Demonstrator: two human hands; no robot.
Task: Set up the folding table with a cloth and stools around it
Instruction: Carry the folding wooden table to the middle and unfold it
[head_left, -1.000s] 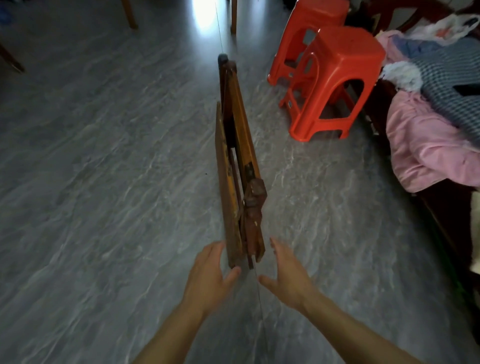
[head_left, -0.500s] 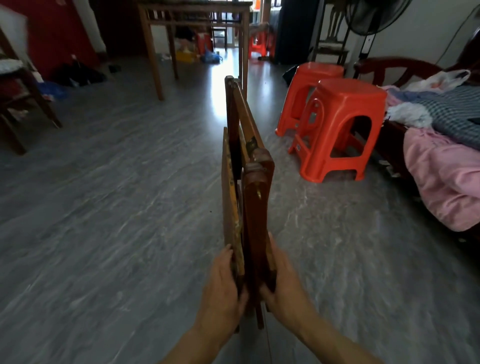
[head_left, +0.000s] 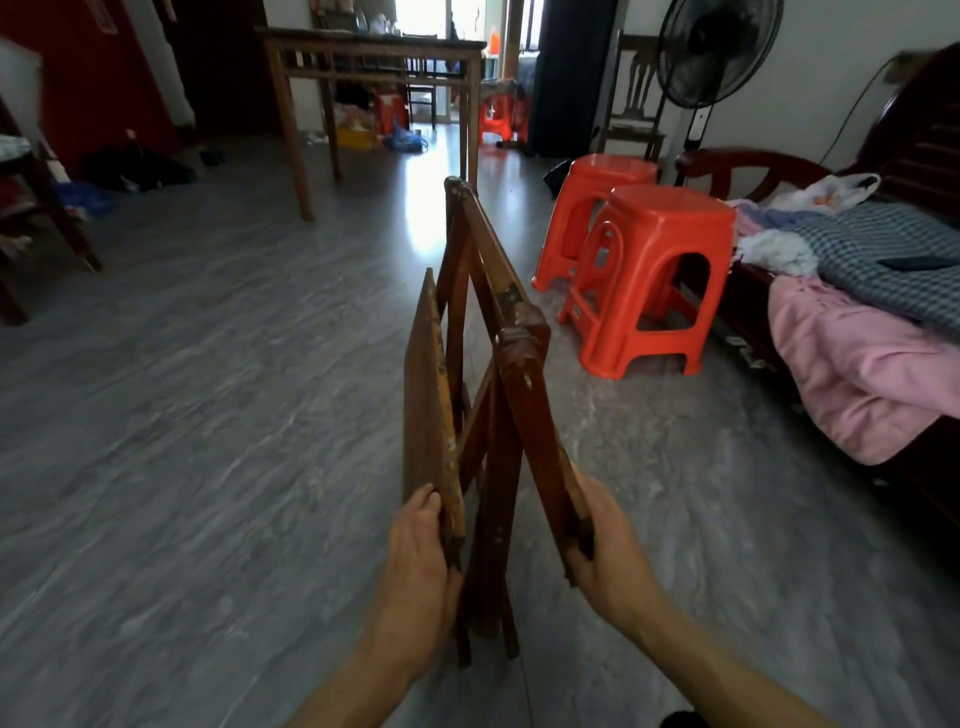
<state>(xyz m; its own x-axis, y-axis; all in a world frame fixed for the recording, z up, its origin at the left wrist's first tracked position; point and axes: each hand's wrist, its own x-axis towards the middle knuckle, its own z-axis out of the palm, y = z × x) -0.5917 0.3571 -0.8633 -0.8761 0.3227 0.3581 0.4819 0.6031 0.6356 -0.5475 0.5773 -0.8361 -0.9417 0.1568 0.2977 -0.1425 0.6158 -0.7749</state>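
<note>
The folding table (head_left: 483, 395) stands half folded on the floor (head_left: 208, 415). It looks stiff, heavy wood with hinges that can pinch. The left hand (head_left: 421, 556) grips the flat top's edge; the right hand (head_left: 605, 545) has its fingers curled around a leg. Two red stools (head_left: 644, 270) stand near on the right, and the left side has wide open floor.

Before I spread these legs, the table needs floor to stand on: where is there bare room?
Bare grey floor spreads left of the folding table, out to the tall wooden table. The right side is crowded: two orange stools stand near, with the cloth-piled sofa behind them.
</note>
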